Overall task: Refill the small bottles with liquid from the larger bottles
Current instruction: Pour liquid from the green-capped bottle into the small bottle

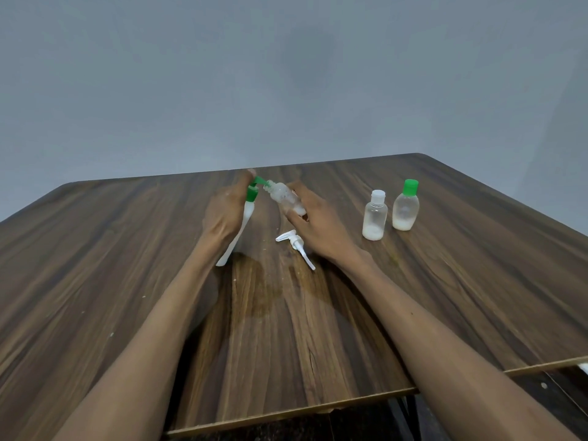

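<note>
White pump bottle (pixel 245 218) in left grip (pixel 224 214), nozzle at small bottle (pixel 284 197) in right grip (pixel 313 221)

on my feed i see two bare forearms, no sleeves; the left grip (pixel 224 211) and right grip (pixel 318 222) wear nothing.

One tall white plastic bottle with a green pump top (pixel 243 224), three small clear plastic bottles, one tilted and uncapped (pixel 284 198), one white-capped (pixel 374 216), one green-capped (pixel 405 205), one loose white pump head (pixel 296 245), two bare hands, left (pixel 224 214), right (pixel 318 222), one dark wood-grain table (pixel 445 297)
</note>
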